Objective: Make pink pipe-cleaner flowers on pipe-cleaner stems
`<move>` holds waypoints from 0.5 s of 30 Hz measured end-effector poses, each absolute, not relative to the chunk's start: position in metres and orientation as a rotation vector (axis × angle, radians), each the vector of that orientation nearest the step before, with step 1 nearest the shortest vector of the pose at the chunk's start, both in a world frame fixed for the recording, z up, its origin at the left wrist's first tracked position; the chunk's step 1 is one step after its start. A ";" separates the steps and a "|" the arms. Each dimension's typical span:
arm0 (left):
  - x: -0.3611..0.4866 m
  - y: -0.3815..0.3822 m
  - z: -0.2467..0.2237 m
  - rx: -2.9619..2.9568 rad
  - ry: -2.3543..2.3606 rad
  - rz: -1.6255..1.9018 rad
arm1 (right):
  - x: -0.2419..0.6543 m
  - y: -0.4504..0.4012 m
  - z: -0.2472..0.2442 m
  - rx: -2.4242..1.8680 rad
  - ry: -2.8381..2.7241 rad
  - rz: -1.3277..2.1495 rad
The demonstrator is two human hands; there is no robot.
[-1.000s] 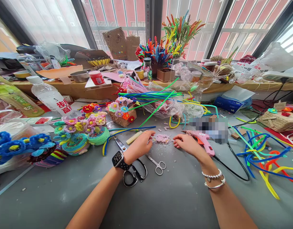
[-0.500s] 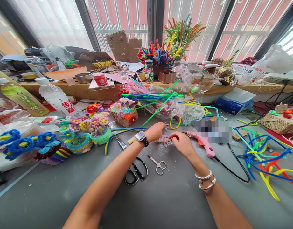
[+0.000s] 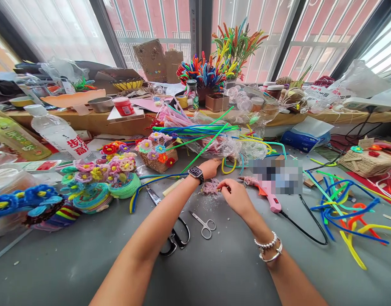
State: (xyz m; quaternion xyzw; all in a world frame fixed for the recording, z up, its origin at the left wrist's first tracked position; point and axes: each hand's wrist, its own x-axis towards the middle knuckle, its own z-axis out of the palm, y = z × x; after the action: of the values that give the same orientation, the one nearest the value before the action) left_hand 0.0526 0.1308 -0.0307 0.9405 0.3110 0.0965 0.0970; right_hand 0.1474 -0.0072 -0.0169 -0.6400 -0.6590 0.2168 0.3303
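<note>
My left hand (image 3: 210, 168), with a black watch at the wrist, reaches just behind a small pile of pinkish fuzzy bits (image 3: 211, 186); its fingertips are too small to make out. My right hand (image 3: 232, 193) has its fingers bent together at the pile's right edge; what they hold, if anything, is too small to see. Small silver scissors (image 3: 205, 225) lie in front of the pile, and large black-handled scissors (image 3: 179, 233) lie partly under my left forearm. A pink glue gun (image 3: 271, 199) rests right of my right hand.
Flower-filled baskets (image 3: 124, 186) stand at the left. Loose pipe cleaners (image 3: 348, 212) spread at the right. Behind my hands are a plastic bag (image 3: 227, 148) and long pipe cleaners. Bottles (image 3: 60, 135) stand at the back left, and a blue tissue pack (image 3: 305, 137) lies at the back right.
The view has shifted slightly right. My left hand has moved back from the pile, showing more of it. My right hand stays at its right side.
</note>
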 end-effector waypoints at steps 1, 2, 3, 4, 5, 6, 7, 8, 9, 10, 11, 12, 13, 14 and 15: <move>0.058 0.135 -0.033 2.793 0.895 0.271 | 0.147 -0.007 -0.017 -1.670 -1.728 0.564; 0.063 0.139 -0.035 2.800 0.871 0.261 | 0.147 -0.007 -0.018 -1.667 -1.733 0.561; 0.067 0.142 -0.037 2.807 0.853 0.255 | 0.147 -0.007 -0.018 -1.665 -1.737 0.558; 0.070 0.143 -0.038 2.814 0.839 0.252 | 0.147 -0.007 -0.018 -1.662 -1.742 0.557; 0.073 0.144 -0.039 2.820 0.830 0.249 | 0.147 -0.007 -0.018 -1.661 -1.745 0.555; 0.074 0.144 -0.039 2.827 0.823 0.246 | 0.146 -0.007 -0.017 -1.660 -1.746 0.553; 0.075 0.143 -0.039 2.833 0.819 0.241 | 0.146 -0.007 -0.017 -1.659 -1.747 0.551; 0.075 0.142 -0.039 2.840 0.817 0.232 | 0.145 -0.008 -0.016 -1.658 -1.748 0.548; 0.074 0.141 -0.039 2.846 0.818 0.222 | 0.145 -0.008 -0.015 -1.657 -1.749 0.546; 0.072 0.139 -0.038 2.853 0.819 0.210 | 0.145 -0.009 -0.015 -1.656 -1.750 0.543; 0.070 0.137 -0.037 2.861 0.817 0.196 | 0.145 -0.009 -0.014 -1.655 -1.752 0.541; 0.066 0.135 -0.036 2.869 0.808 0.181 | 0.146 -0.009 -0.014 -1.651 -1.752 0.539; 0.062 0.133 -0.035 2.877 0.794 0.165 | 0.147 -0.009 -0.013 -1.647 -1.750 0.535; 0.057 0.130 -0.033 2.885 0.772 0.147 | 0.148 -0.009 -0.013 -1.640 -1.741 0.529; 0.050 0.127 -0.031 2.892 0.745 0.128 | 0.150 -0.009 -0.012 -1.634 -1.721 0.521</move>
State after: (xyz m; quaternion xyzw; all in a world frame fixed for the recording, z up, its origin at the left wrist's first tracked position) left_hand 0.0504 0.1268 -0.0305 0.9646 0.2487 0.0428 0.0763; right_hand 0.1496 -0.0091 -0.0125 -0.6302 -0.6641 0.2008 0.3486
